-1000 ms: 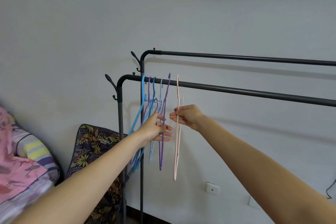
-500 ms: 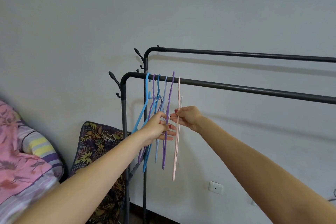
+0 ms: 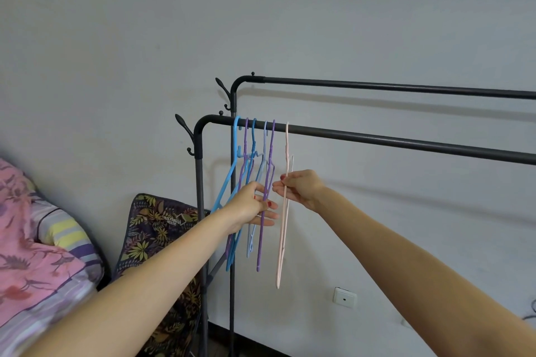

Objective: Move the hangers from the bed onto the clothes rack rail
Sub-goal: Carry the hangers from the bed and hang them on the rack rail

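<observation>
Floral cushion (image 3: 156, 243), wall socket (image 3: 344, 297), white wall (image 3: 116, 52).

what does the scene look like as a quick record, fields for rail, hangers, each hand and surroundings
rail: front rail carries all six hangers; rear rail bare where visible
hangers: blue and purple group bunched near the left end; pink hanger hooked on just right of them
left hand: left hand holds the dark purple hanger
right hand: right hand pinches the pink hanger
surroundings: bed at left, floral bag beside rack, wall socket
</observation>
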